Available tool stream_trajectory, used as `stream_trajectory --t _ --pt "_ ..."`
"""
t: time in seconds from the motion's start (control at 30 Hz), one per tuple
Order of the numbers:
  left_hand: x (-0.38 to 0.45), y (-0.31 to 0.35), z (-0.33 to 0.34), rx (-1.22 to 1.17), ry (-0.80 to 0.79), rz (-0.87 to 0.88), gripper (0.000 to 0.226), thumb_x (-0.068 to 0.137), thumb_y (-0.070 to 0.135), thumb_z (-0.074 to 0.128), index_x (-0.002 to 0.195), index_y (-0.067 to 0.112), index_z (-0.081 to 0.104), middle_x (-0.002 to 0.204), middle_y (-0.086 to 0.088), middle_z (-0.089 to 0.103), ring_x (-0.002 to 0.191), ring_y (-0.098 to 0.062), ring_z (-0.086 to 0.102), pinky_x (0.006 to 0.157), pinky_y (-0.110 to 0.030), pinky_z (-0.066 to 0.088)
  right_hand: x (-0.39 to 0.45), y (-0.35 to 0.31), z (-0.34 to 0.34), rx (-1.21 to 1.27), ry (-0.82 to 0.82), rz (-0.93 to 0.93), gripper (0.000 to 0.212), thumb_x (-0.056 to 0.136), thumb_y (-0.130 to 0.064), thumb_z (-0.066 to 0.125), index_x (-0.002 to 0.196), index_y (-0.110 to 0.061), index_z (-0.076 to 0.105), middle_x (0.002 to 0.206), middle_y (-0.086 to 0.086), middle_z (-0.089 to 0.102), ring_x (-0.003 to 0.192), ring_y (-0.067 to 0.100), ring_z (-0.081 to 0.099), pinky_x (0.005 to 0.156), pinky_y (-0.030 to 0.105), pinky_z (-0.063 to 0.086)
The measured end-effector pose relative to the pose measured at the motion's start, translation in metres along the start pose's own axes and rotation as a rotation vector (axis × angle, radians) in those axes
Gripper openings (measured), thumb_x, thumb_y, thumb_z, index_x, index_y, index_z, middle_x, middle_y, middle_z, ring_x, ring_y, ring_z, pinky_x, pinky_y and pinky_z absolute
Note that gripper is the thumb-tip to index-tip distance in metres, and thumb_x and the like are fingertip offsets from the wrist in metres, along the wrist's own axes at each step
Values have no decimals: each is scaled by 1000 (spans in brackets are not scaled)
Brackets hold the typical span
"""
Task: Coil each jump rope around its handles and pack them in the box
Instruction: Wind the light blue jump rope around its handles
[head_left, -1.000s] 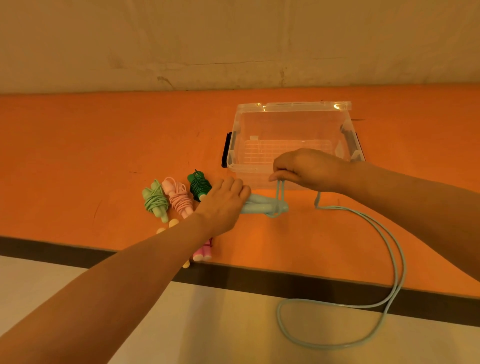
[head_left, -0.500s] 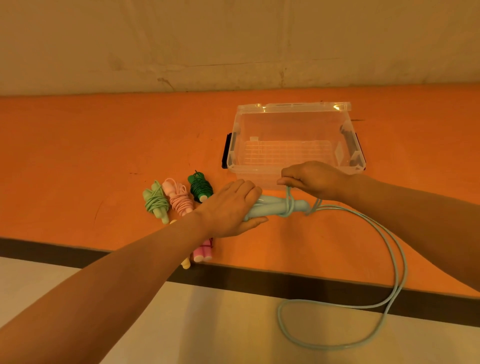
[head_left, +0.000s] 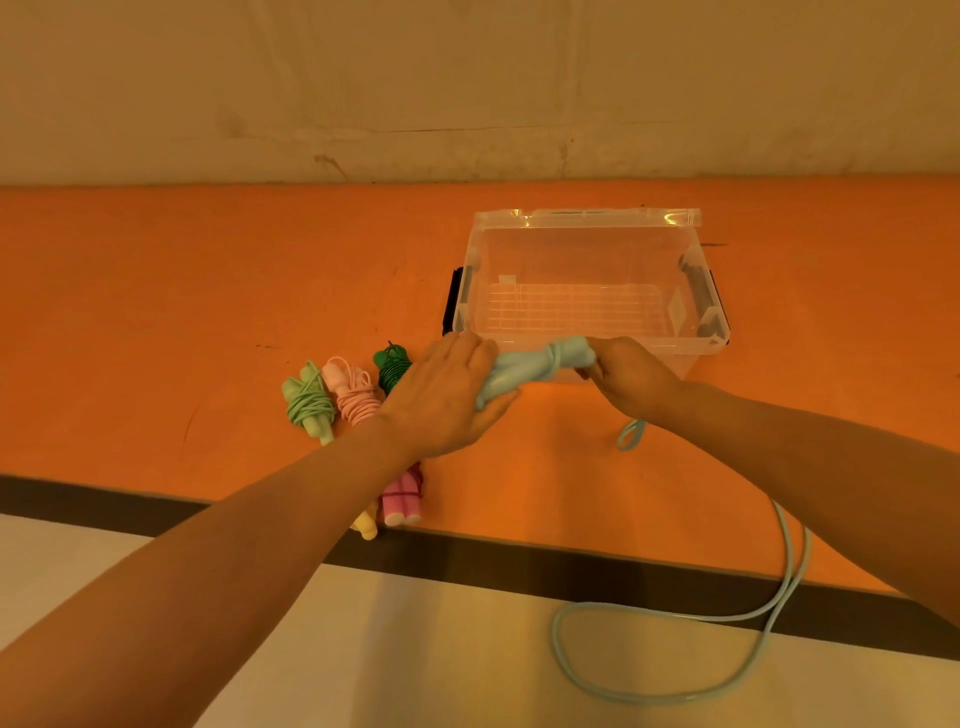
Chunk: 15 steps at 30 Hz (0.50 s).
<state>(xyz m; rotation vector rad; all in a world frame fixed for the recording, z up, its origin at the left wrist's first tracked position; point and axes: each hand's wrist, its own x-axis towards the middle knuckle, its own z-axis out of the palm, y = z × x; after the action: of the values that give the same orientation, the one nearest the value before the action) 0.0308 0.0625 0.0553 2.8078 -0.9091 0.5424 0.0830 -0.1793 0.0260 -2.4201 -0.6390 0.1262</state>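
Blue handles (head_left: 540, 364) gripped by both hands (head_left: 447, 400), beside clear box (head_left: 587, 218).

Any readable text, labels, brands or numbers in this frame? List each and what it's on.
None readable.
clear plastic box: a small pale patch, perhaps a sticker, on its right inner wall, too small and blurred to read.
light blue jump rope handles, coiled ropes, orange table: no print visible.
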Motion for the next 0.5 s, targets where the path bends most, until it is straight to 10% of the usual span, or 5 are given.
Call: stream_trajectory --t 0.27,0.5 --pt "12 0 0 -55 -11 -370 60 88 52 32 101 -1 57 91 -19 56 82 -35 53 70 -40 43 12 -23 7 0 -35 18 33 105 -20 27 99 -3 55 76 0 52 62 11 44 60 20 28" --pt "8 -28 -12 133 -116 -616 47 96 41 45 113 -2 51 109 -24 53 100 -38 49 82 -44 38 -10 -15 11 -182 -163 5 33 104 -31 29 116 -12 53 99 8 61 87 26 57 73 33 42"
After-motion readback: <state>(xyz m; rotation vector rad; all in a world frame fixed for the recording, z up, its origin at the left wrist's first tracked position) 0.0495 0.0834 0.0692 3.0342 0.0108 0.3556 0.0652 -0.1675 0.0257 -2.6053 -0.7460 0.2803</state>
